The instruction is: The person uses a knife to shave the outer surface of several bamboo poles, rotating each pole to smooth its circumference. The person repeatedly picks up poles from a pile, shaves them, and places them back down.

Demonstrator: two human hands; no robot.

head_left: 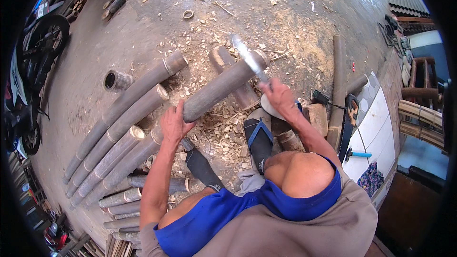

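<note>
My left hand (173, 124) is wrapped around a thick grey-brown bamboo pole (214, 93), which slants from the lower left up toward the middle. The pole's far end rests across a short log-like block (245, 96) on the floor. In my right hand (280, 96) is the handle of a large knife (248, 58). Its broad metal blade is smeared by motion and crosses over the pole's far end. Whether the edge touches the bamboo I cannot tell. Pale chips (221, 138) lie thickly under the pole and around my feet.
More bamboo poles (128, 97) lie side by side at the left. A short hollow bamboo piece (116, 81) stands beyond them. To the right are a handsaw (352, 109), a blue-handled hammer (358, 154) and white tiles (371, 131). A motorbike (40, 62) is parked at the far left.
</note>
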